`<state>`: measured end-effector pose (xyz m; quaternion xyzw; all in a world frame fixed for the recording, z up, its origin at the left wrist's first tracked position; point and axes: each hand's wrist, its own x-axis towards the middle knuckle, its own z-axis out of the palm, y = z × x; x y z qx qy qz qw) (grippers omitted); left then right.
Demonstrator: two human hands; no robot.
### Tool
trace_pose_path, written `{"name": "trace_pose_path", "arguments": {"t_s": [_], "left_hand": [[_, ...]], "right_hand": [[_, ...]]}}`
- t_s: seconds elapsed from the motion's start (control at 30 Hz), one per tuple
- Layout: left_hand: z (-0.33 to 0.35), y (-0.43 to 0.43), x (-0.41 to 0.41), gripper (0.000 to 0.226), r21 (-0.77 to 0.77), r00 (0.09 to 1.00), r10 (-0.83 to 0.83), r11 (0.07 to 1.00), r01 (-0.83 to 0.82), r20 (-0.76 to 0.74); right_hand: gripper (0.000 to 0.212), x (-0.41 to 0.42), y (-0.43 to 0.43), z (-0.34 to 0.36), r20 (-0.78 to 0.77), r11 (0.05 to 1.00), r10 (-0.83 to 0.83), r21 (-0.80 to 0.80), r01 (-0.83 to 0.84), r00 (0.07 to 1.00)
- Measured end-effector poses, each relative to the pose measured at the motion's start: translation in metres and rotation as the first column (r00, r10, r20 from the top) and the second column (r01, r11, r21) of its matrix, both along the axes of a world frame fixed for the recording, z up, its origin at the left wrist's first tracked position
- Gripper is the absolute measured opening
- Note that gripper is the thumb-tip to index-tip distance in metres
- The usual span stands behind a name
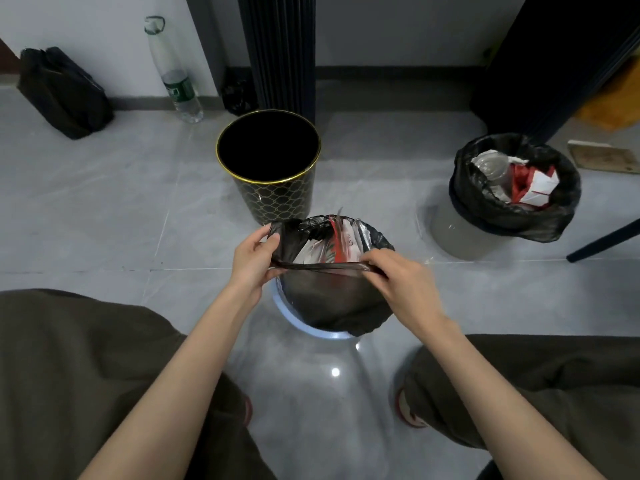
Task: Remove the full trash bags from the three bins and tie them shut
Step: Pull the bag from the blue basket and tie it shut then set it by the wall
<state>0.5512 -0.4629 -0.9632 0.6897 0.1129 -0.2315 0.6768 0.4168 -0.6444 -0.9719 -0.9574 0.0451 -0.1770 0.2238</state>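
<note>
Both hands, left hand (254,259) and right hand (403,277), are pinching the thin black plastic trash bag's (332,296) near edge, freeing it from the pale blue round bin (304,323); lifting out probably comes next.

Glossy grey tile floor (104,202), white wall (398,29) w/ dark baseboard (398,71), black ribbed column (277,46) centre-back.

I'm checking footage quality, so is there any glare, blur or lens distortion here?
Head view: light glares off the glossy floor tiles near the blue-rimmed bin; wide-angle distortion leans the plastic bottle; the left hand, right hand and black trash bag look sharp.
</note>
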Motion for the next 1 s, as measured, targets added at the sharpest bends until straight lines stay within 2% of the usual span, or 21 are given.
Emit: {"name": "trace_pose_path", "arguments": {"t_s": [0.07, 0.17, 0.3, 0.33, 0.4, 0.47, 0.5, 0.53, 0.57, 0.6, 0.67, 0.77, 0.9, 1.0], "left_hand": [[-0.001, 0.002, -0.001, 0.031, -0.006, 1.000, 0.009, 1.000, -0.009, -0.014], [-0.002, 0.004, -0.003, 0.030, -0.017, 0.999, 0.020, 1.000, -0.020, -0.030], [-0.003, 0.007, -0.005, 0.026, 0.003, 1.000, 0.008, 1.000, -0.008, -0.019], [-0.004, 0.009, -0.005, 0.026, 0.013, 1.000, -0.010, 1.000, 0.010, -0.008], [-0.005, 0.011, -0.007, 0.028, 0.040, 0.998, -0.067, 0.997, 0.066, 0.016], [-0.007, 0.014, -0.008, 0.034, 0.088, 0.989, -0.137, 0.987, 0.132, 0.050], [-0.008, 0.015, -0.009, 0.037, 0.121, 0.981, -0.176, 0.979, 0.166, 0.076], [-0.008, 0.015, -0.008, 0.039, 0.152, 0.972, -0.212, 0.969, 0.195, 0.104], [-0.008, 0.015, -0.008, 0.041, 0.177, 0.962, -0.244, 0.959, 0.221, 0.125], [-0.009, 0.014, -0.007, 0.043, 0.196, 0.952, -0.272, 0.950, 0.243, 0.137], [-0.011, 0.013, -0.006, 0.048, 0.223, 0.942, -0.304, 0.937, 0.269, 0.144], [-0.014, 0.013, -0.003, 0.050, 0.233, 0.939, -0.309, 0.934, 0.270, 0.150], [-0.013, 0.012, 0.007, 0.042, 0.217, 0.940, -0.313, 0.935, 0.280, 0.138], [-0.011, 0.009, 0.010, 0.036, 0.213, 0.937, -0.321, 0.933, 0.288, 0.137]], "right_hand": [[0.041, 0.006, -0.001, 0.008, -0.028, 0.986, -0.043, 0.157, 0.047, 0.999], [0.052, 0.010, -0.011, 0.008, -0.099, 0.885, -0.180, 0.417, 0.205, 0.979], [0.022, 0.011, -0.036, -0.020, -0.190, 0.752, -0.414, 0.480, 0.452, 0.890], [0.021, 0.011, -0.043, -0.035, -0.271, 0.698, -0.454, 0.484, 0.528, 0.849], [0.033, 0.010, -0.051, -0.060, -0.505, 0.548, -0.467, 0.478, 0.686, 0.725], [0.042, 0.008, -0.051, -0.073, -0.723, 0.335, -0.337, 0.507, 0.794, 0.603], [0.045, 0.008, -0.048, -0.071, -0.786, 0.207, -0.234, 0.534, 0.820, 0.572], [0.046, 0.008, -0.047, -0.070, -0.812, 0.101, -0.141, 0.557, 0.824, 0.566], [0.044, 0.009, -0.045, -0.067, -0.815, 0.050, -0.079, 0.571, 0.819, 0.573], [0.040, 0.010, -0.045, -0.067, -0.817, 0.046, -0.054, 0.572, 0.819, 0.574], [0.027, 0.013, -0.047, -0.068, -0.812, 0.028, -0.073, 0.578, 0.815, 0.579], [0.017, 0.012, -0.052, -0.072, -0.788, -0.071, -0.100, 0.614, 0.786, 0.607], [0.013, 0.004, -0.058, -0.079, -0.775, -0.258, -0.089, 0.625, 0.737, 0.626], [0.008, 0.005, -0.062, -0.079, -0.745, -0.379, -0.185, 0.656, 0.653, 0.641]]}}
